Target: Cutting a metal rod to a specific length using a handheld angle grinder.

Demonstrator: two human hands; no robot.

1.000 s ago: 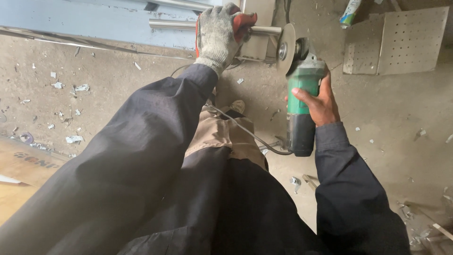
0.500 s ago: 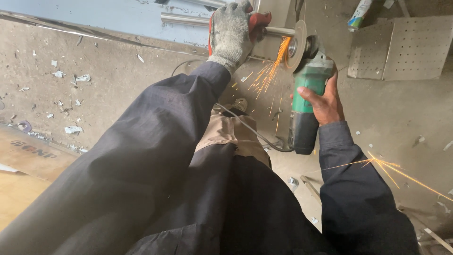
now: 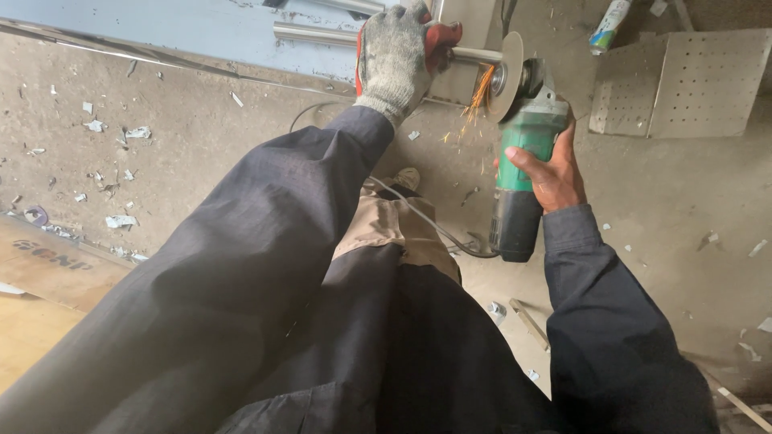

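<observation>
The left hand (image 3: 396, 56), in a grey knit glove with a red palm, is clamped around a shiny metal tube (image 3: 322, 34) that runs level across the top of the view. The right hand (image 3: 547, 173) is bare and closed tight around the green body of an angle grinder (image 3: 521, 161), which points upward with its black rear end lowest. The grinder's disc (image 3: 509, 76) stands on edge against the tube just to the right of the gloved hand, and a small spray of orange sparks (image 3: 478, 92) falls from the point where they meet. The two hands are near each other but apart, with the disc between them.

A grey cable (image 3: 418, 213) trails from the grinder down across the person's tan trouser leg (image 3: 394, 233). Both arms wear dark sleeves. Below lies a dusty concrete floor (image 3: 201, 137) littered with small pale scraps. A perforated metal sheet (image 3: 683, 84) lies at the upper right, and beside it what seems to be a spray can (image 3: 607, 24), though it is cut off by the frame edge. A brown board (image 3: 56, 269) shows at the lower left.
</observation>
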